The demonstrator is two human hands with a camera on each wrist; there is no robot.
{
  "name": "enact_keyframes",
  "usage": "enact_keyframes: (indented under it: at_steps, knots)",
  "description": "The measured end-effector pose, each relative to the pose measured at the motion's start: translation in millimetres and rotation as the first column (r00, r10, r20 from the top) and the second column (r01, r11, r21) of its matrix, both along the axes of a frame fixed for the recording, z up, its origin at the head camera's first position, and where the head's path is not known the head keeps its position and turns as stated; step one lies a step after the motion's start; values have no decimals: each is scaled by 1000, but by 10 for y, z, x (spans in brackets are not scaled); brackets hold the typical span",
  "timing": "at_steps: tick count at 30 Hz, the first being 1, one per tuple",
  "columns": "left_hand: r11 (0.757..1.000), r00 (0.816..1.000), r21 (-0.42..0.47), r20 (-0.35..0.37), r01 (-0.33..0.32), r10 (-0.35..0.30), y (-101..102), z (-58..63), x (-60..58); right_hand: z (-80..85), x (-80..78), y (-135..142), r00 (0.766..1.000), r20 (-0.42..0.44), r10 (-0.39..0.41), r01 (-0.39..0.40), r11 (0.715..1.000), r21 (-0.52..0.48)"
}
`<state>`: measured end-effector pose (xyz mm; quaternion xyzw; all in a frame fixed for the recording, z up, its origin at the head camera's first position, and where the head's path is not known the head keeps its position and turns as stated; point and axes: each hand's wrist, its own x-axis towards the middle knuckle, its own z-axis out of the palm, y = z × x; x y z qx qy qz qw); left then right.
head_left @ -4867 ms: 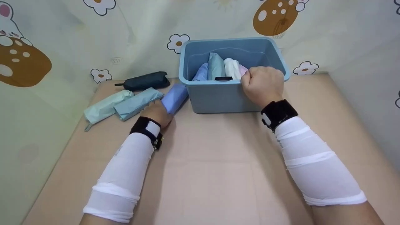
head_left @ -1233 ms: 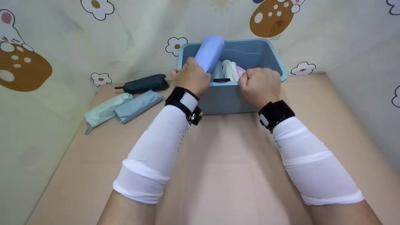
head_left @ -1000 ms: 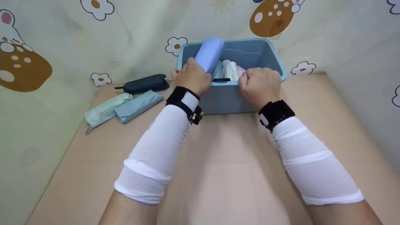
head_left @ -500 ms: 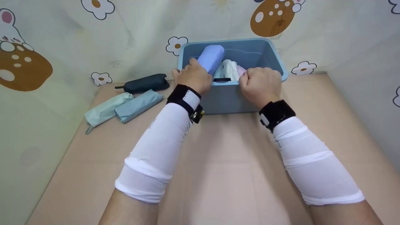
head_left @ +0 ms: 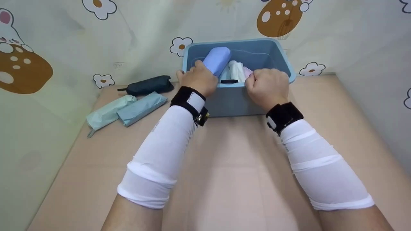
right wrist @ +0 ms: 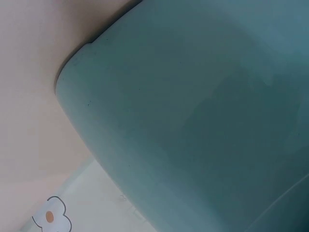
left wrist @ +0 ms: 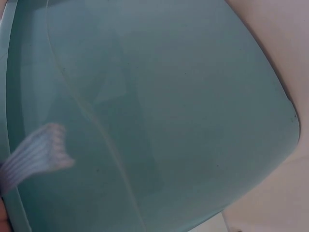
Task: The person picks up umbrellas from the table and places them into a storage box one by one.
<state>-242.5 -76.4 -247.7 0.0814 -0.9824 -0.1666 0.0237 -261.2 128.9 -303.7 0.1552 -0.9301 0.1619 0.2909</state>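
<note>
A periwinkle-blue folded umbrella (head_left: 219, 57) leans inside the left part of the blue-grey plastic bin (head_left: 237, 104). My left hand (head_left: 198, 79) grips its near end over the front rim. A pale ribbed strap (left wrist: 38, 151) shows beside the bin's wall in the left wrist view. With curled fingers, my right hand (head_left: 269, 88) grips the bin's front rim at the right. Between the hands, a white folded umbrella (head_left: 237, 71), a pale teal one (head_left: 225, 73) and a pink one (head_left: 247, 72) stand in the bin, their lower parts hidden.
On the table (head_left: 224, 179), left of the bin, lie three folded umbrellas: a dark one (head_left: 150, 85), a mint one (head_left: 110, 112) and a teal one (head_left: 142, 108). A patterned wall covering (head_left: 144, 38) rises right behind the bin.
My left hand has picked the periwinkle-blue umbrella off the table and carried it right, into the bin. Over the last second its far end has dropped lower. My right hand stays on the rim.
</note>
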Motion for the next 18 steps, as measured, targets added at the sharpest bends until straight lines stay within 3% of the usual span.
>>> enact_keyframes:
  at_steps: [18]
  knots:
    - [994,994,-37,57,99,-96,-75,16,-17,3,-4,0,1000,21,0,0,1000,-5]
